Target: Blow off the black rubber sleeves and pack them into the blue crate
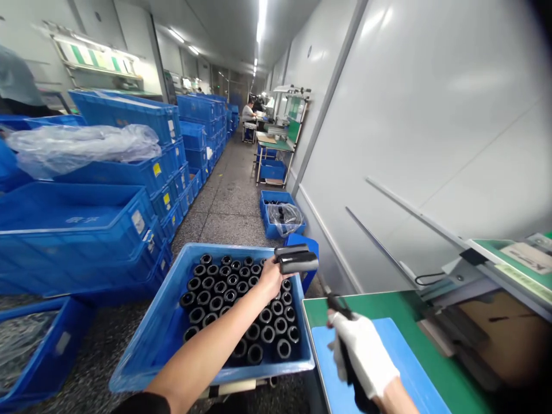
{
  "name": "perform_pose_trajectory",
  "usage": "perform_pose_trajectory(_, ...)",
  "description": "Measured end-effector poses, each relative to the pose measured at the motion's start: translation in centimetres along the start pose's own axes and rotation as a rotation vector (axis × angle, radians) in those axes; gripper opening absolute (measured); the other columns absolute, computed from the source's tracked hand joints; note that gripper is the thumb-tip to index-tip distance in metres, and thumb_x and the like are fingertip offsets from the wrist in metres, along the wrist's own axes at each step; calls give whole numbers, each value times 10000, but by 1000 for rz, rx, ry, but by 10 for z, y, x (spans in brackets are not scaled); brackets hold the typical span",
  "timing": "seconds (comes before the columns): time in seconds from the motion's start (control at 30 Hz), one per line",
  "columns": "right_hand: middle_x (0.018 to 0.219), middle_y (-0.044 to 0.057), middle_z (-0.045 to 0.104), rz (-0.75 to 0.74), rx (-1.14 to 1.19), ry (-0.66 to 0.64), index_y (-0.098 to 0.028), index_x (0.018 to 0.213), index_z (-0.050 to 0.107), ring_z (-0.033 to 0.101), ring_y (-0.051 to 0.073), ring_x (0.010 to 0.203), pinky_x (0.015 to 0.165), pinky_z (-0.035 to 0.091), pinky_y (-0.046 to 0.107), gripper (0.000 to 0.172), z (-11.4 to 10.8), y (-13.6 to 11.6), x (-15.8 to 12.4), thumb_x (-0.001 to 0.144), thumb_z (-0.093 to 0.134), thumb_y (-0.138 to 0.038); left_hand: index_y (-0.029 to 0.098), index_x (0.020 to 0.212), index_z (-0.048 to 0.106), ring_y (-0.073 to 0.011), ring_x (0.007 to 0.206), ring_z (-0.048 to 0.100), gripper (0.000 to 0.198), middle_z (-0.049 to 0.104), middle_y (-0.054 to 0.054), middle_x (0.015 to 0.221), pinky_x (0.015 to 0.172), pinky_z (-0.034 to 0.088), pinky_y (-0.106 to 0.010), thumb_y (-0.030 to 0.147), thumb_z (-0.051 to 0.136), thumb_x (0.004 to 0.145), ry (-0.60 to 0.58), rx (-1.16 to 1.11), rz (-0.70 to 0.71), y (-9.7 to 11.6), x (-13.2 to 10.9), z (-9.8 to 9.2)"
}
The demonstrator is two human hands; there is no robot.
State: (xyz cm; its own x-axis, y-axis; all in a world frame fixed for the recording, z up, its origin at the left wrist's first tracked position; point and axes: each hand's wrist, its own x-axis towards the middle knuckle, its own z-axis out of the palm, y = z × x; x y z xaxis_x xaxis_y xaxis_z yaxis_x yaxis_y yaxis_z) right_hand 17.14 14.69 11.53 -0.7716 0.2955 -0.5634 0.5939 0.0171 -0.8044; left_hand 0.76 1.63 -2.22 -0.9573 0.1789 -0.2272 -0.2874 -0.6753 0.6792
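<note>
- Currently, the bare left hand [271, 279] grasps two black tubes [297, 259] above a blue plastic crate [146, 356], lower middle.
- Meanwhile, the white-gloved right hand [364, 353] clenches a black object [356, 385] over the green tabletop [409, 310], lower right.

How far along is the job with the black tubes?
Done: a farther blue crate holds black pieces in a clear plastic bag; they may be finished, but I cannot tell. In hand: the left hand grips two black tubes, and the gloved right hand holds a black piece over a blue mat. Left: many black tubes stand in the near blue crate.
</note>
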Motion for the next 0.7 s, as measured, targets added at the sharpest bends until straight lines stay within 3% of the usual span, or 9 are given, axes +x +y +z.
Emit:
perform_pose_trajectory(0.1,339,-35,475,4,-23,-66,-229,762,478,367,129,255,290,275,227,301,1,2,1,858,525,-510,140,872,639,-143,701,701,94,711,-31,739,789,616,-333,86,621,797,116,-257,-155,-1,1,-3)
perform_pose_trajectory(0.2,323,-23,477,-27,-36,-118,-216,768,505,368,127,254,315,307,230,324,3,-1,3,892,478,-513,123,989,638,-134,744,716,182,720,-56,789,795,622,-277,54,514,875,188,-475,-264,-3,0,-6)
perform_pose_trajectory(0.27,311,-16,472,-103,3,-137,-201,767,535,411,133,273,370,374,238,351,0,-5,3,906,450,-513,77,1125,611,-151,859,726,248,726,-130,966,793,618,-239,88,478,916,115,-587,-334,-4,-1,-8)
perform_pose_trajectory(0.33,320,-1,493,-81,-4,-246,-188,752,563,433,147,271,386,403,256,378,-7,-11,4,892,463,-525,35,1221,567,-149,914,722,314,685,-194,1127,789,608,-197,132,463,941,16,-647,-386,-4,-2,-13)
perform_pose_trajectory(0.47,317,0,499,-165,5,-223,-174,738,598,456,150,283,612,543,326,389,-23,-21,5,891,480,-512,96,1341,507,-119,974,706,425,617,-188,1291,794,581,-138,171,520,922,-115,-603,-340,-3,-2,-26)
perform_pose_trajectory(0.53,304,-12,480,-150,-31,-224,-176,730,598,442,152,269,681,550,360,391,-28,-25,6,900,472,-505,153,1345,515,-112,1003,695,447,611,-155,1319,796,574,-131,187,563,902,-172,-552,-292,-6,-2,-32)
perform_pose_trajectory(0.6,304,-23,473,-118,-56,-192,-182,725,588,422,151,254,661,547,368,392,-31,-27,7,898,474,-514,162,1274,573,-101,981,696,389,634,-136,1289,790,567,-123,185,583,886,-202,-507,-271,-11,-4,-35)
perform_pose_trajectory(0.7,313,-27,473,-171,-45,-212,-179,766,592,435,156,278,716,552,401,414,-40,-18,5,921,445,-533,135,1043,670,-117,890,709,214,720,-111,1089,778,574,-162,171,631,836,-150,-374,-232,-7,-16,-40)
